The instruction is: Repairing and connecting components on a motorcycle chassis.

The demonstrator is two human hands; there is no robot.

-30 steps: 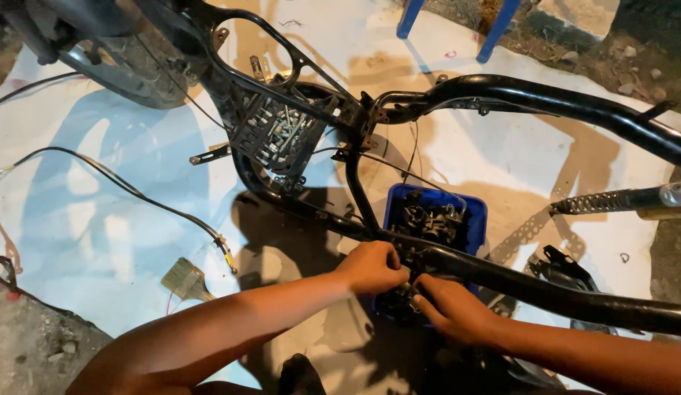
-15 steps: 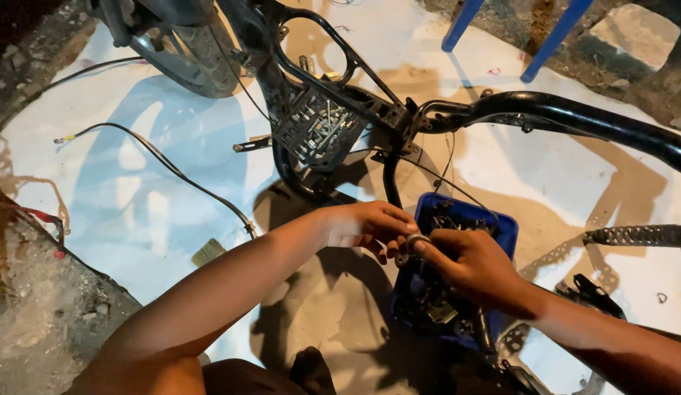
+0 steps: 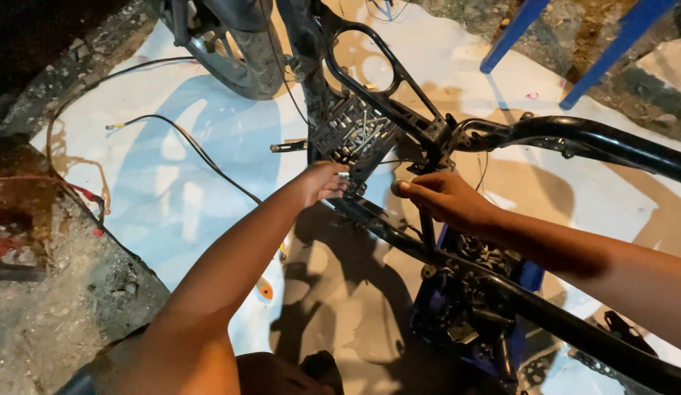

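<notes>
A bare black scooter frame [image 3: 574, 139] lies across a white sheet [image 3: 172, 212]. My left hand [image 3: 322, 181] reaches under the black perforated floor plate [image 3: 351, 132], which holds several loose bolts; its fingers are closed at the plate's lower edge on something too small to make out. My right hand [image 3: 443, 199] is closed around a thin upright frame tube just below the frame junction [image 3: 437, 143].
A blue crate [image 3: 465, 307] of dark metal parts sits under the frame by my right forearm. A tyre [image 3: 241, 51] stands at the top. Black cables [image 3: 186, 143] trail over the sheet. Blue stool legs [image 3: 512, 33] stand top right. Rubble borders the left.
Both hands have risen from the blue crate to the frame, the left to the floor plate, the right to the thin tube. The view has shifted.
</notes>
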